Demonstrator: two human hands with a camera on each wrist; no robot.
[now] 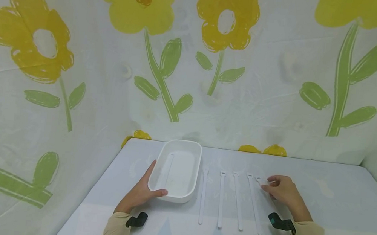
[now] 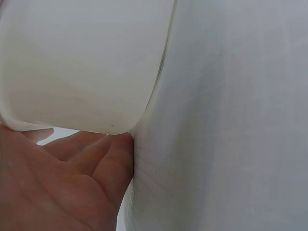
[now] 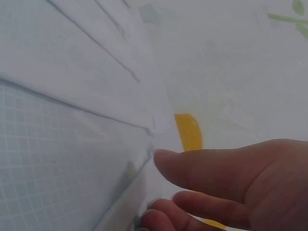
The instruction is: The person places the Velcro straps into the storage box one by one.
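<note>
My left hand (image 1: 141, 191) grips a white rectangular tray (image 1: 185, 198) at its near left corner. Its thumb lies over the rim and its fingers rest along the outer side; in the left wrist view the wall of the tray (image 2: 86, 62) hides part of them. A thin white strap (image 1: 169, 170) lies inside the tray. My right hand (image 1: 285, 192) is low over the rightmost white strap (image 1: 258, 180), thumb and fingers bent about its slotted head with a gap between them. Most of that strap is hidden under the hand.
Several more white straps with slotted heads, among them one beside the tray (image 1: 202, 198) and one near the right hand (image 1: 254, 203), lie roughly side by side on the pale table (image 1: 343, 208). A flower-printed cloth (image 1: 265, 102) hangs behind the table and along its sides.
</note>
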